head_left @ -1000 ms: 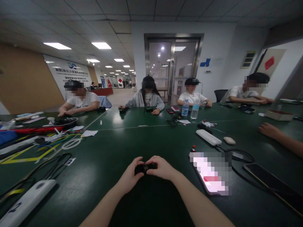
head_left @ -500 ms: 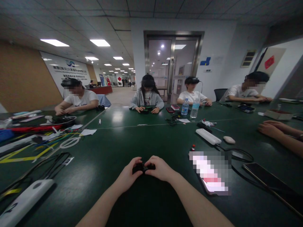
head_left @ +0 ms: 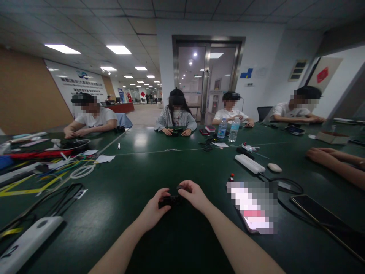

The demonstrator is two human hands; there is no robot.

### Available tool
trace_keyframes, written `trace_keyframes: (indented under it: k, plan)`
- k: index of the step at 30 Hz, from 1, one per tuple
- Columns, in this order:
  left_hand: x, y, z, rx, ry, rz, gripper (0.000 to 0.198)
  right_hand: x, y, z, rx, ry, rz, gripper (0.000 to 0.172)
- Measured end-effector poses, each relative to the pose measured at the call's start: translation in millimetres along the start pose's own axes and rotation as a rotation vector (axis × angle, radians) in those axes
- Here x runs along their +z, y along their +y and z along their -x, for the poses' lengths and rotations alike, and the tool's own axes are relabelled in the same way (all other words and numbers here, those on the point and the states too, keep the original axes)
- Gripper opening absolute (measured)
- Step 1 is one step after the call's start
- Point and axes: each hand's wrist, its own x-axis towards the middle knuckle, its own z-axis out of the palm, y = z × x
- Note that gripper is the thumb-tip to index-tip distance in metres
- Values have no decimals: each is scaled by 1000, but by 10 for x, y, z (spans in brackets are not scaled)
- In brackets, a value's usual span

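Observation:
My left hand [head_left: 153, 210] is curled around the left end of a small black object [head_left: 173, 200] on the dark green table [head_left: 137, 171]. Thumb and fingers grip it from both sides. Just above its right end, my right hand [head_left: 194, 196] pinches a small dark piece [head_left: 180, 187] between thumb and forefinger. The object is too dark against the table to tell its exact kind.
To the right lie a lit phone [head_left: 251, 213], a dark phone [head_left: 322, 217], a white power strip [head_left: 249, 163] and a white mouse [head_left: 274, 168]. Another power strip [head_left: 34, 239] and cables are on the left. Bottles [head_left: 234, 130] stand farther back. Another person's hands [head_left: 322, 156] rest at right.
My right hand has risen from the black object with a small dark piece in its fingertips. The left hand stays on the object. The view has shifted slightly.

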Motion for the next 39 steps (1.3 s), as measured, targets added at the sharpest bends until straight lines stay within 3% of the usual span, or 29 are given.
trace_keyframes:
  k: [8,25,39]
  plan:
    - [-2,-18,3,31,25,10,51,-118,103,-68,71,152,-263,33]
    - [-26,76,31,-29,10,63,49,-134,145,-125,79,177,-498,26]
    - [-29,15,33,17,34,19,43,-140,140,-129,94,172,-576,25]
